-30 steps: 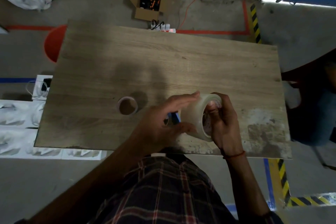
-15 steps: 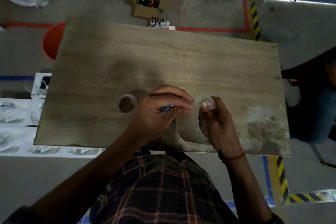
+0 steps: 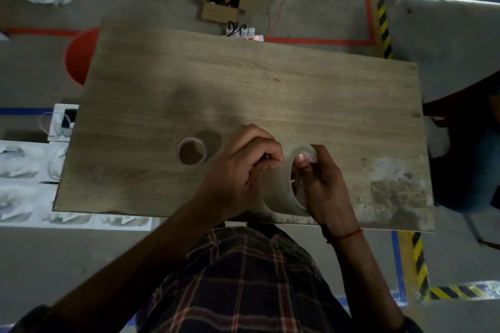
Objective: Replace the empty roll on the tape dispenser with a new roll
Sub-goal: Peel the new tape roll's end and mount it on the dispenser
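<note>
The old empty core [image 3: 191, 154] lies flat on the wooden table [image 3: 297, 84], a little to the left of the hands and apart from them, so the removing step looks finished. The new roll [image 3: 278, 197] of clear tape is held up on its edge above the near side of the table. The right hand [image 3: 324, 186] grips it, with the thumb put inside the core hole and the other fingers wrapped around the outer rim. The left hand [image 3: 240, 170] is just against the left face of the roll, its fingers curled tight and pressed together around something small. The thing inside is hidden; I judge it is the tape dispenser, because it is nowhere else on the table. So the task seems about half done: the new roll is not yet clearly seated on the dispenser, and feeding the tape end to the cutter remains
</note>
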Available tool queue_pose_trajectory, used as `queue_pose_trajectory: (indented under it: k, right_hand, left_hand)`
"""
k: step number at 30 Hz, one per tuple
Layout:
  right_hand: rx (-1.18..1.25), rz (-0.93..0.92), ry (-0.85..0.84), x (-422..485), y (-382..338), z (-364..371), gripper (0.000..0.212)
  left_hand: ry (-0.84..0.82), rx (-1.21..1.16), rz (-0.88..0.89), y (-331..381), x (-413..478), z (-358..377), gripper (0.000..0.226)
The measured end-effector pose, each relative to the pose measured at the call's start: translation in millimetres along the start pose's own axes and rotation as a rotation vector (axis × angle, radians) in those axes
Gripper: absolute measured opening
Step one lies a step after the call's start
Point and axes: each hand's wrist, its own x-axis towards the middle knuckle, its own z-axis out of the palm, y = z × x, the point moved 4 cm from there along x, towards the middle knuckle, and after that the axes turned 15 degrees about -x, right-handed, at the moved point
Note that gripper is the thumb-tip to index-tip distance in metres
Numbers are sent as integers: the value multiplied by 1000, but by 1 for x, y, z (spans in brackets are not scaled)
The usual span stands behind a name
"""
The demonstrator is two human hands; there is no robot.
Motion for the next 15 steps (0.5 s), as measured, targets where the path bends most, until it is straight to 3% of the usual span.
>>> queue_pose_trajectory:
  k: [3, 7, 11, 15]
  right_hand:
    - [17, -8, -9, -1, -1, 4, 13]
    - [62, -3, 27, 1, 0, 4, 13]
    - [103, -2, 43, 3, -1, 3, 13]
    - [116, 2, 82, 3, -3, 8, 15]
  left_hand:
    - [-31, 28, 42, 1, 2, 3, 16]
    - [64, -168, -68, -4, 1, 0, 15]
    - [69, -255, -111, 2, -1, 2, 31]
    - [278, -295, -96, 5, -12, 14, 26]
